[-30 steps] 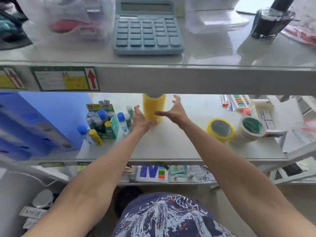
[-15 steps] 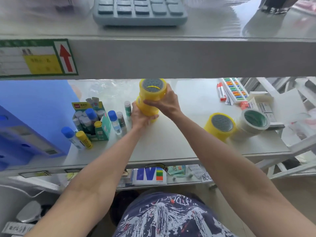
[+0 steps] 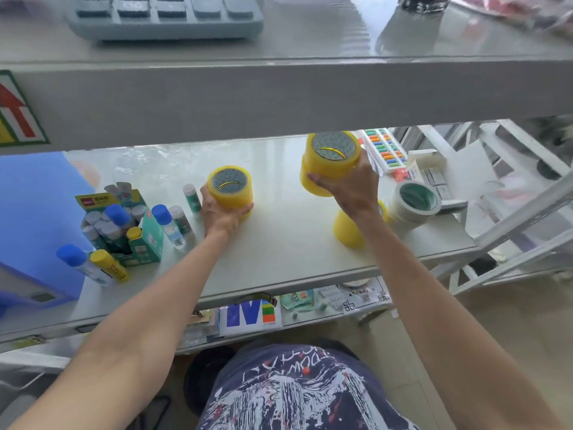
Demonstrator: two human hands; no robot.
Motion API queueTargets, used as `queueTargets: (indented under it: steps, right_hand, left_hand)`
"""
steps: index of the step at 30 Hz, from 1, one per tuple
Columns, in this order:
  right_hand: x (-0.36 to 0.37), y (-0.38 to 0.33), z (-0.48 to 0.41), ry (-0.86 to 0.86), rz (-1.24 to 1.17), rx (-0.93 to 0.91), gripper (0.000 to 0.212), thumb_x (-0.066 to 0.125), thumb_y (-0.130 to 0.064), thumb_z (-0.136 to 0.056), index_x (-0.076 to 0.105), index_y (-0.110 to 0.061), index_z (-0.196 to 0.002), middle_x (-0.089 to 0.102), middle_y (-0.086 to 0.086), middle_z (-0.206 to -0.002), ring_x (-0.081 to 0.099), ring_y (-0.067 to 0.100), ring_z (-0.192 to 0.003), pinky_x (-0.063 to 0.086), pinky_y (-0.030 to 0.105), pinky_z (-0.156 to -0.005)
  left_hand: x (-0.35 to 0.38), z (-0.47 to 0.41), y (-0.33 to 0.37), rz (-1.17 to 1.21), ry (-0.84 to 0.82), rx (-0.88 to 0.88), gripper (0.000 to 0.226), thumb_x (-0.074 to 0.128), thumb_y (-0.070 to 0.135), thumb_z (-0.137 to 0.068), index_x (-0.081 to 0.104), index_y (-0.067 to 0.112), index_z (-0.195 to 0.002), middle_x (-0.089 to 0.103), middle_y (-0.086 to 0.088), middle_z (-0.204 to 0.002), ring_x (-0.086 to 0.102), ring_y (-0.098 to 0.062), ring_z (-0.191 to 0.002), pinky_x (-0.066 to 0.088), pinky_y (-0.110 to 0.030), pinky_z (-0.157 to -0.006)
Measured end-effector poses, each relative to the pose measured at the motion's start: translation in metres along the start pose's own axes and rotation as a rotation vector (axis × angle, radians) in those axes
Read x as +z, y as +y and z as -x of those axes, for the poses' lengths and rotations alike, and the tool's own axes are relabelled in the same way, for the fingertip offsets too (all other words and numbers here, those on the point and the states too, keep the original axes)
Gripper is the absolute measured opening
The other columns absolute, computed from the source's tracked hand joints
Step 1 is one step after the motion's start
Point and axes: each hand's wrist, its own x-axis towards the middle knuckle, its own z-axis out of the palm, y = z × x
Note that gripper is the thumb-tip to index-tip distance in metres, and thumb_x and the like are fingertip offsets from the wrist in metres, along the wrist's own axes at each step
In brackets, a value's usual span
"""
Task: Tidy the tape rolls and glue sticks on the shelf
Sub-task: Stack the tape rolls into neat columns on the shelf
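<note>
My left hand (image 3: 221,214) grips a yellow tape roll (image 3: 231,192) standing on the white shelf (image 3: 279,243), left of centre. My right hand (image 3: 350,187) holds a stack of yellow tape rolls (image 3: 328,164) lifted above the shelf further right. Under my right wrist lies another yellow roll (image 3: 348,232), partly hidden. A white tape roll with a green core (image 3: 414,201) rests to its right. Glue sticks (image 3: 102,268) with blue and yellow caps stand and lie at the left, several inside a green box (image 3: 145,240).
A blue file drawer unit (image 3: 34,212) fills the shelf's left end. Small boxes (image 3: 429,175) and a colourful paint set (image 3: 384,148) sit at the back right. The upper shelf carries a calculator (image 3: 164,13). A lower shelf (image 3: 248,316) holds papers.
The tall yellow stack has been split: my left hand keeps the lower roll near the glue sticks, and my right hand has carried the upper rolls to the right and up.
</note>
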Motion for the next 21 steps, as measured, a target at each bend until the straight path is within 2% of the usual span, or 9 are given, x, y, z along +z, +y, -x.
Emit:
queueTargets:
  steps: [4, 7, 12, 16, 21]
  right_hand:
    - [-0.021, 0.027, 0.009, 0.04, 0.028, 0.114, 0.107, 0.094, -0.058, -0.053, 0.05, -0.015, -0.14, 0.069, 0.001, -0.124, 0.063, 0.021, -0.116, 0.048, 0.024, -0.095]
    - [-0.028, 0.037, 0.018, 0.057, -0.018, 0.143, 0.104, 0.095, -0.053, -0.055, 0.05, -0.013, -0.139, 0.067, 0.001, -0.125, 0.06, 0.013, -0.109, 0.043, 0.018, -0.092]
    - [-0.036, 0.047, 0.026, 0.105, -0.06, 0.161, 0.101, 0.097, -0.05, -0.054, 0.051, -0.014, -0.137, 0.066, 0.002, -0.125, 0.062, 0.019, -0.114, 0.044, 0.02, -0.094]
    - [-0.043, 0.047, 0.029, 0.11, -0.103, 0.153, 0.1, 0.097, -0.045, -0.054, 0.05, -0.012, -0.136, 0.067, 0.004, -0.123, 0.063, 0.02, -0.111, 0.05, 0.027, -0.094]
    - [-0.059, 0.052, 0.032, 0.103, -0.131, 0.196, 0.099, 0.097, -0.041, -0.056, 0.048, -0.01, -0.136, 0.064, 0.009, -0.126, 0.061, 0.024, -0.114, 0.037, 0.017, -0.088]
  left_hand:
    - [-0.002, 0.004, 0.007, 0.021, -0.003, -0.029, 0.104, 0.096, 0.037, -0.054, 0.036, 0.012, -0.134, 0.057, -0.007, -0.129, 0.058, -0.026, -0.116, 0.045, -0.03, -0.101]
    - [-0.003, 0.014, 0.027, 0.05, -0.028, -0.024, 0.103, 0.094, 0.045, -0.051, 0.037, 0.021, -0.133, 0.062, -0.001, -0.121, 0.061, -0.022, -0.111, 0.049, -0.033, -0.097]
    - [0.006, 0.036, 0.097, 0.136, -0.124, 0.082, 0.099, 0.095, 0.041, -0.052, 0.041, 0.024, -0.134, 0.061, 0.009, -0.114, 0.059, -0.014, -0.104, 0.049, -0.026, -0.087]
    - [0.02, 0.06, 0.152, 0.206, -0.238, 0.186, 0.102, 0.097, 0.044, -0.043, 0.046, 0.027, -0.13, 0.065, 0.011, -0.117, 0.063, -0.012, -0.109, 0.055, -0.034, -0.093]
    - [0.036, 0.097, 0.198, 0.185, -0.264, 0.263, 0.098, 0.098, 0.041, -0.044, 0.05, 0.025, -0.128, 0.066, 0.01, -0.117, 0.063, -0.013, -0.11, 0.053, -0.038, -0.095]
